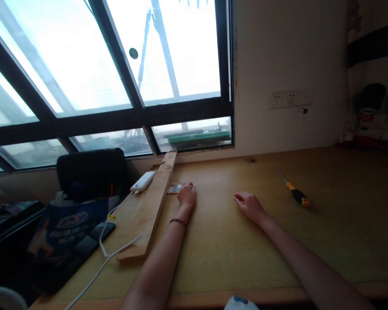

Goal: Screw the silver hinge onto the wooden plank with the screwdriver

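My left hand (186, 195) rests on the table beside the long wooden board, its fingers curled in. At its fingertips lies a small flat silvery metal piece (176, 188), perhaps a hinge, partly covered by the hand. What those fingers hold, if anything, is hidden. My right hand (248, 205) hovers or rests over the middle of the table with thumb and fingers drawn together; anything in that pinch is too small to name. To its right lies a screwdriver (298, 194) with a yellow and black handle, its tip pointing away to the upper left.
A wooden board (155, 202) lies lengthwise on the table (213, 258), left of my left arm. On it sits a white power bank (142, 181) with a white cable (101, 241) trailing to the front edge. A black chair (92, 172) stands left, under the window.
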Demonstrator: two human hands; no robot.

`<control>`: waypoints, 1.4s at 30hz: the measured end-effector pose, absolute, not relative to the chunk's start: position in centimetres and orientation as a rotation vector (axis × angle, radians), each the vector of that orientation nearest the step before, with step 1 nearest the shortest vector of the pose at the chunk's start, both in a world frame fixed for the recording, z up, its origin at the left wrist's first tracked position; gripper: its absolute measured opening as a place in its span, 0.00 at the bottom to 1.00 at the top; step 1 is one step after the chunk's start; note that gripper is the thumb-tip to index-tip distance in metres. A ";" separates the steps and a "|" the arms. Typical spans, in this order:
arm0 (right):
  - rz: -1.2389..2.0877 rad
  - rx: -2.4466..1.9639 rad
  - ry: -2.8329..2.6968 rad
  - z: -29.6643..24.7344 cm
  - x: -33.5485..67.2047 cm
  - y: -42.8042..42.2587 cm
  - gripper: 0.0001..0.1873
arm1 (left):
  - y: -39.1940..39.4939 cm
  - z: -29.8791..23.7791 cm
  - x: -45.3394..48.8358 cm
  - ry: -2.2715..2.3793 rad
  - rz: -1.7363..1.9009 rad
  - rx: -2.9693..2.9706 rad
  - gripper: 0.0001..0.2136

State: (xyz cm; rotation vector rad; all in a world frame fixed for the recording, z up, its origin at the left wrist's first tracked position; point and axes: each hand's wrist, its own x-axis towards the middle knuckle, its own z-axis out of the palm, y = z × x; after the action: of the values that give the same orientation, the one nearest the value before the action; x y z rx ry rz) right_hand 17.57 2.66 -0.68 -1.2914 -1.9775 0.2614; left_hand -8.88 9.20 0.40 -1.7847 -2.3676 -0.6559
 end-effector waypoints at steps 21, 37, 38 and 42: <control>0.284 -1.312 -1.926 -0.6 17.5 2.4 0.11 | 9.9 -1.0 -9.3 -2.440 -0.626 -1.751 0.13; 0.277 -1.328 -1.932 -0.5 17.5 2.5 0.11 | 10.1 -0.9 -9.4 -2.532 -0.672 -1.706 0.14; 0.276 -1.328 -1.934 -0.5 17.5 2.5 0.11 | 10.1 -0.9 -9.4 -2.536 -0.672 -1.713 0.14; 0.266 -1.325 -1.934 -0.5 17.5 2.4 0.11 | 10.1 -0.9 -9.6 -2.514 -0.697 -1.747 0.12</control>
State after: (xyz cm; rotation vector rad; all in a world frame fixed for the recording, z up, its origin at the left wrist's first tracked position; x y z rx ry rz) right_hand 17.54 2.44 -0.50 -1.3255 -1.9336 0.2660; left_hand -9.63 10.13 -0.92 -1.7473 -2.5142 -0.6972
